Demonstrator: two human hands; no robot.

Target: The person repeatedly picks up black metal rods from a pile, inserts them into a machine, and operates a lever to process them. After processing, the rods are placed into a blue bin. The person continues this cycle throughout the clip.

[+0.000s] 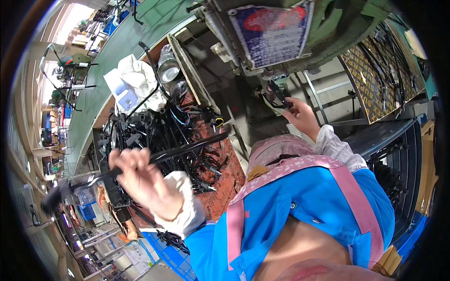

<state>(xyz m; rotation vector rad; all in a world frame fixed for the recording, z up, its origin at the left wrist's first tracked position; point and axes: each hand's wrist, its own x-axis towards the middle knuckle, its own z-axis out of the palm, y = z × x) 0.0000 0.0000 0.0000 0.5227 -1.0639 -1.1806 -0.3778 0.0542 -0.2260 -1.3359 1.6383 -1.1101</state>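
Note:
My left hand (143, 180) is raised at the left, fingers curled round a long black rod (187, 146). The rod slants across a pile of similar parts, and its thick outer end is blurred. My right hand (302, 117) is in front of me below a green machine (342, 33). Its thumb and fingers pinch a short black part (276, 96), whose exact kind I cannot make out. A heap of black rods with fittings (154, 126) lies on a reddish-brown board (227, 173), close to my left hand.
White plastic bags (138, 77) and a clear-wrapped round metal item (168, 72) sit beside the heap. A long green bench (93, 112) runs along the left. More black rods lie on a patterned board (375, 70) at the right, above a dark crate (391, 154).

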